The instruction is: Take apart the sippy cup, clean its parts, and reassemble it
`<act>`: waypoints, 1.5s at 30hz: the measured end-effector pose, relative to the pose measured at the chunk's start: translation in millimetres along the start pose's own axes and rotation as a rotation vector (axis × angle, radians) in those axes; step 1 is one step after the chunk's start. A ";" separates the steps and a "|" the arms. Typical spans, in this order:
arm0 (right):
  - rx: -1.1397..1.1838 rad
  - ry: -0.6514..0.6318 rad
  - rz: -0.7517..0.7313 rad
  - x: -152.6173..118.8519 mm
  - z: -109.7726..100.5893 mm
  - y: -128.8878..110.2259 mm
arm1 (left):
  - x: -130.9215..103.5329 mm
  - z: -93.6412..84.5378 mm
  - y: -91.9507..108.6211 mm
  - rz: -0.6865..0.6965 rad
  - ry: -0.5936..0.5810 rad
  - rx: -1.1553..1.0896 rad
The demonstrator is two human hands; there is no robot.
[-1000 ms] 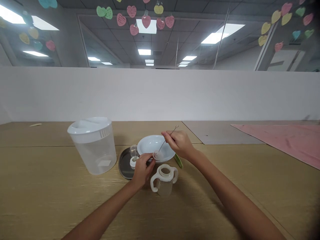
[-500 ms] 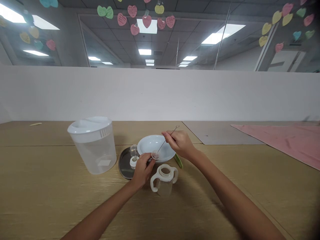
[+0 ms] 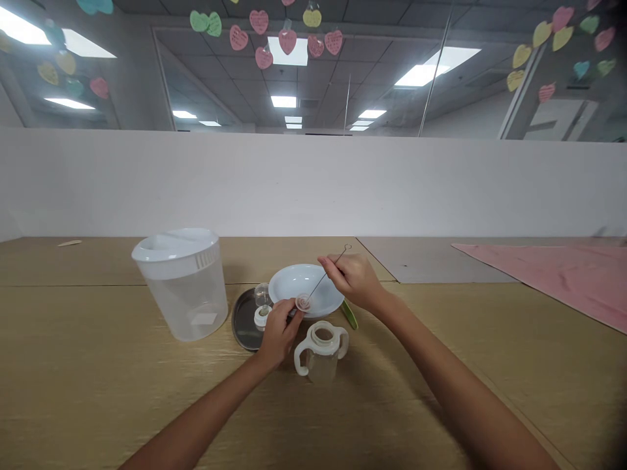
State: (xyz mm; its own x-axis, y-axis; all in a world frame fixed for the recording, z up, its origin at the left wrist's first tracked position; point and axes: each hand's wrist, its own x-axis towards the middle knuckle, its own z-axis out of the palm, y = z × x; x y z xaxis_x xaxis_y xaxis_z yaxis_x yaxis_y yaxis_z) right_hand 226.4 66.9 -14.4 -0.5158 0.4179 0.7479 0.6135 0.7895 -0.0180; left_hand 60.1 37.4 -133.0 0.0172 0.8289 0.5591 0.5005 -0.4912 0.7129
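Observation:
My left hand (image 3: 283,329) pinches a small clear round piece (image 3: 303,302), which looks like a bottle nipple, over the near rim of a white bowl (image 3: 284,282). My right hand (image 3: 353,277) is closed around a thin wire brush (image 3: 321,281) with a looped end sticking up. The wire's lower end goes into the clear piece, so any bristles are hidden. Just in front of my hands, a clear baby bottle (image 3: 322,365) stands upright and uncapped, with a white two-handled collar (image 3: 302,356) on it.
Left of the bowl, a dark round tray (image 3: 243,323) holds a white ring cap (image 3: 262,317) and a clear dome cover (image 3: 261,294). Farther left stands a translucent lidded bucket (image 3: 189,300). A green handle (image 3: 349,314) pokes out beside the bowl. A pink cloth (image 3: 563,274) lies far right.
Both hands stay almost in place, with the wire still inside the clear piece. Only very slight shifts show.

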 end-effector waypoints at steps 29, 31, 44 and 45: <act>-0.006 -0.232 -0.193 -21.4 52.7 -1.5 | 2.7 4.3 -4.8 0.067 -0.039 0.086; -0.019 -0.283 -0.188 -22.5 56.3 1.2 | 2.7 4.4 -3.7 0.071 -0.042 0.103; 0.124 -0.154 -0.087 -4.5 9.4 -4.2 | 2.4 4.9 2.3 0.072 -0.015 0.159; 0.083 -0.156 -0.112 -4.4 9.7 -5.4 | 2.3 5.1 1.7 0.075 -0.017 0.163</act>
State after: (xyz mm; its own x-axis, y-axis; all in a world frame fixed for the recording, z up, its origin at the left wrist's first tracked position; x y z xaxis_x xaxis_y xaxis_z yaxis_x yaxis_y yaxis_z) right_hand 219.6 65.2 -24.0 -0.6680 0.3852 0.6368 0.4995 0.8663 0.0000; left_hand 65.3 39.7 -132.6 0.0732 0.7967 0.5999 0.6310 -0.5028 0.5908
